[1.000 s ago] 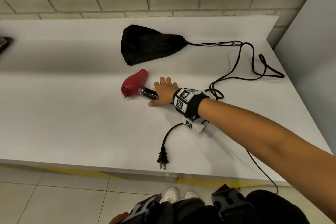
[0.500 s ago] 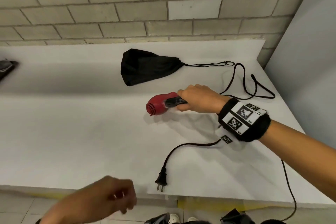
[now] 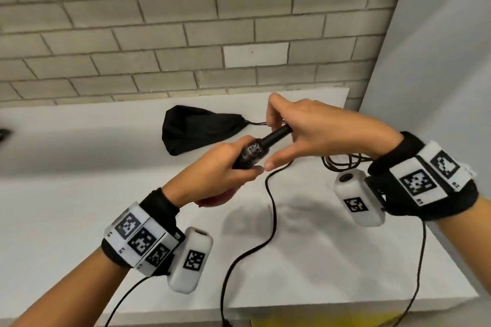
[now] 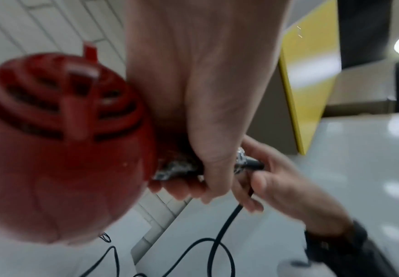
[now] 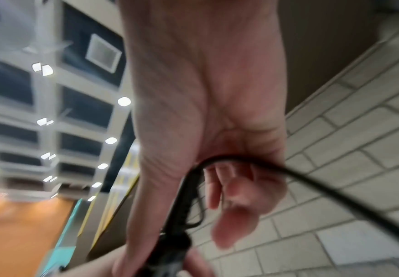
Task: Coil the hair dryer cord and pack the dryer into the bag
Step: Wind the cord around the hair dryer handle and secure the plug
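Nearest the person, the black cord (image 3: 271, 220) trails over the front edge of the white counter (image 3: 79, 220) and runs up across its surface toward the hands; the plug end is cut off at the bottom of the head view.

Above the counter, the left hand (image 3: 212, 178) is wrapped around the black handle of the red hair dryer (image 4: 58, 146), fingers curled under it and thumb over the top. In the left wrist view the dryer's round red body with its vent slots fills the lower left, hanging just below the palm, while the head view shows only a sliver of red under the hand.

Just beyond and to the right, the right hand (image 3: 313, 133) meets the handle's far end, where the stiff black sleeve of the cord sticks out. Its thumb and fingers are bent loosely around that end. The right wrist view shows the cord looping across the palm (image 5: 207, 116) and passing between thumb and fingers, so this hand holds the cord.

Further right on the counter, more of the cord lies in a loose tangle.

Beyond the hands, the black drawstring bag (image 3: 196, 127) lies flat on the counter, its strings pointing right, well apart from the dryer. Behind it rises a pale brick wall (image 3: 159, 34).
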Available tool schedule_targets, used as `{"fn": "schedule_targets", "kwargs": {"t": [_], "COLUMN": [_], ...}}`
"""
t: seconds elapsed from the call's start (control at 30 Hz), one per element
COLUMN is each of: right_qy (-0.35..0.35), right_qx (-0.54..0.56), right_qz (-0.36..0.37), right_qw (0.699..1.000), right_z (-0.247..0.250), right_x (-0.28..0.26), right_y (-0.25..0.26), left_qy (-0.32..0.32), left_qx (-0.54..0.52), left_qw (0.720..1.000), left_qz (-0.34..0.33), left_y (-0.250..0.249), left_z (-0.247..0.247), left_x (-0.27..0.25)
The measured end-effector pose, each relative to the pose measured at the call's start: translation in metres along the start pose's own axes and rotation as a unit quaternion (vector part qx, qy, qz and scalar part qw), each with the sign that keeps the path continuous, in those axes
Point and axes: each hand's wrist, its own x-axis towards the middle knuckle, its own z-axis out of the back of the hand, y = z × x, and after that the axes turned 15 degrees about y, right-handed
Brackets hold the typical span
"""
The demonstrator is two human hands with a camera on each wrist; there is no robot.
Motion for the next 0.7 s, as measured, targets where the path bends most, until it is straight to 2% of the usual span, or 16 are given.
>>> {"fn": "schedule_targets", "kwargs": {"t": [0.07, 0.13, 0.23, 0.37, 0.43, 0.5, 0.6, 0.7], "right_qy": [0.019, 0.007, -0.068, -0.166, -0.186, -0.190, -0.208, -0.205], "right_qx": [0.082, 0.145, 0.194, 0.239, 0.186, 0.077, -0.028, -0.062], "right_qz": [0.026, 0.064, 0.102, 0.142, 0.153, 0.149, 0.147, 0.116], "right_qw": [0.996, 0.987, 0.973, 0.946, 0.953, 0.967, 0.967, 0.970], "right_z": [0.009, 0.011, 0.005, 0.005, 0.012, 0.016, 0.013, 0.009], "right_x": [-0.011, -0.022, -0.028, -0.016, -0.008, -0.002, 0.005, 0.002], "right_y": [-0.020, -0.041, -0.057, -0.040, -0.026, -0.010, 0.001, -0.008], "left_qy": [-0.014, -0.025, 0.000, 0.065, 0.052, 0.036, 0.001, -0.010], "left_qx": [-0.049, -0.087, -0.105, -0.159, -0.215, -0.269, -0.395, -0.392], "left_qw": [0.999, 0.995, 0.994, 0.985, 0.973, 0.955, 0.912, 0.913], "left_qz": [-0.019, -0.032, -0.014, -0.017, -0.068, -0.116, -0.109, -0.109], "left_y": [0.002, 0.005, 0.013, 0.008, -0.004, -0.019, -0.037, -0.039], "left_z": [0.007, 0.013, 0.017, 0.015, 0.021, 0.028, 0.034, 0.032], "left_x": [-0.008, -0.016, -0.022, -0.019, -0.016, -0.010, 0.002, 0.004]}}
